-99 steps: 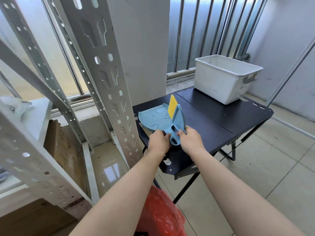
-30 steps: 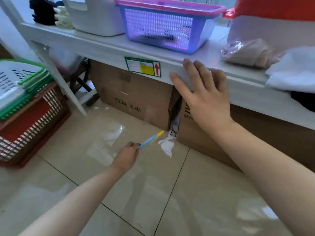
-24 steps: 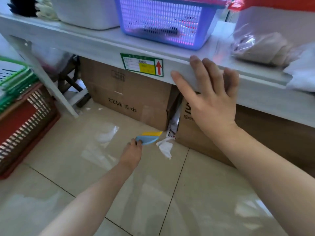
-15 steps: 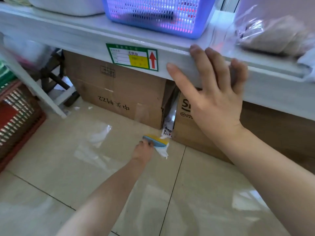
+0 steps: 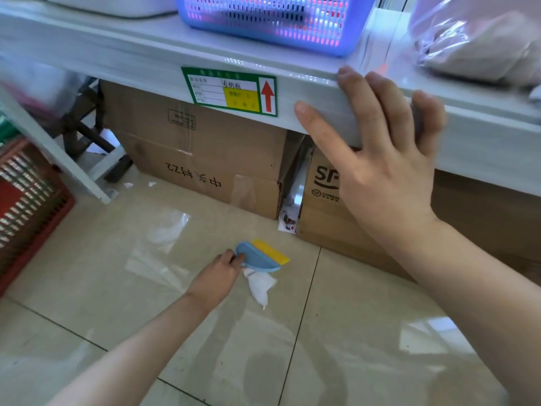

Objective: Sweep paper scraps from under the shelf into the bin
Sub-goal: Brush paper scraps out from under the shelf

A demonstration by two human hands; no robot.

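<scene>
My left hand (image 5: pixel 218 278) grips a small blue brush with a yellow rubber edge (image 5: pixel 262 256), held low over the tiled floor. A crumpled white paper scrap (image 5: pixel 260 287) lies on the floor just below the brush, touching it. Another printed scrap (image 5: pixel 288 222) sticks out of the gap between two cardboard boxes under the white shelf (image 5: pixel 205 74). Tiny scraps (image 5: pixel 128 185) lie near the shelf leg. My right hand (image 5: pixel 377 153) rests flat on the shelf's front edge, fingers spread. No bin or dustpan is in view.
Two cardboard boxes (image 5: pixel 205 159) (image 5: pixel 325 212) fill the space under the shelf. A red mesh basket (image 5: pixel 26 206) stands at the left. A blue basket (image 5: pixel 272 22) and a plastic bag (image 5: pixel 480 42) sit on the shelf. The floor is glossy tile.
I left the table with the brush and crouched at the shelf. In the last second my left hand brought the brush over the white scrap and dragged it away from the boxes.
</scene>
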